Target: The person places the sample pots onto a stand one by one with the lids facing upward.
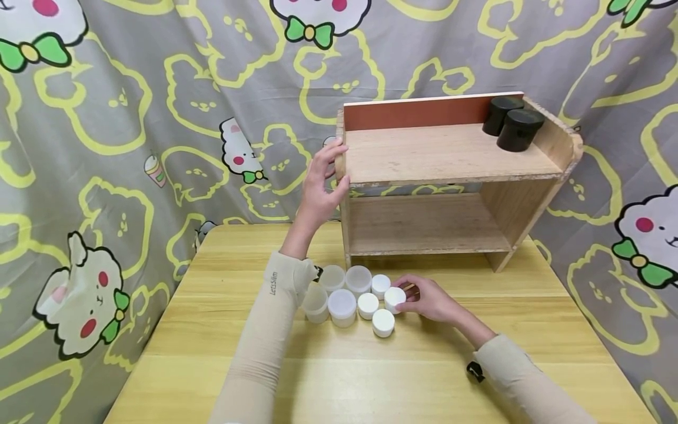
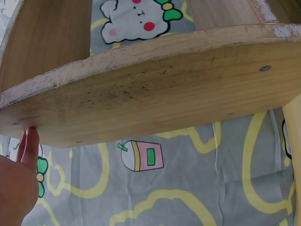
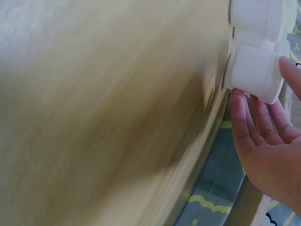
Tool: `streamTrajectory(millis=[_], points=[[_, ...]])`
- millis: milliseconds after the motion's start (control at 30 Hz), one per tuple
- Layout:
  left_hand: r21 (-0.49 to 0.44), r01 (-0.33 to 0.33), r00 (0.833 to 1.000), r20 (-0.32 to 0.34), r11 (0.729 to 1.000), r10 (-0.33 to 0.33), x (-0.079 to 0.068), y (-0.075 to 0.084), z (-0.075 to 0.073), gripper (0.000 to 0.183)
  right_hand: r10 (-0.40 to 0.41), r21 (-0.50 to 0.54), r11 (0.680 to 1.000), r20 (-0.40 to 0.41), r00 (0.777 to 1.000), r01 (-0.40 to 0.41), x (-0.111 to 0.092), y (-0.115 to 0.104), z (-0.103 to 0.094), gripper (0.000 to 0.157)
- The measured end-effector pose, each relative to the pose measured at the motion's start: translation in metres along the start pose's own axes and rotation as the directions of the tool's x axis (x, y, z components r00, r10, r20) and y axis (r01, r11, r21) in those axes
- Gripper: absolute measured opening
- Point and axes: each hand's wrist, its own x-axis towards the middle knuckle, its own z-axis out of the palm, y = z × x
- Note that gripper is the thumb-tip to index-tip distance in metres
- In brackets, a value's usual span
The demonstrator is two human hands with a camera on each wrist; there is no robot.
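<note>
My left hand [image 1: 320, 188] rests against the left side panel of a wooden shelf unit [image 1: 424, 224]. In the left wrist view, its fingers [image 2: 30, 148] lie straight against the panel's outer face. On the table, my right hand [image 1: 431, 299] holds a small white lidded jar [image 1: 394, 299] between thumb and fingers; the right wrist view shows this white jar [image 3: 256, 70] standing on the tabletop. Other white jars, such as one in front [image 1: 383, 323], stand close beside it. To their left is a group of wider translucent jars [image 1: 342, 307], one partly behind the left sleeve.
Two black lidded jars [image 1: 520, 131] stand on the right end of the upper shelf. The unit stands at the back of the wooden table [image 1: 371, 377]. A grey patterned curtain [image 1: 175, 112] hangs behind and around the table.
</note>
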Motion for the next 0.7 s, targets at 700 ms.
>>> streamTrajectory(millis=[700], points=[[-0.025,-0.017,1.000,0.008,1.000,0.017,0.000,0.016,-0.003,0.048,-0.039,0.005,0.999,-0.066,0.997,0.039,-0.006,-0.023,-0.025,0.039]])
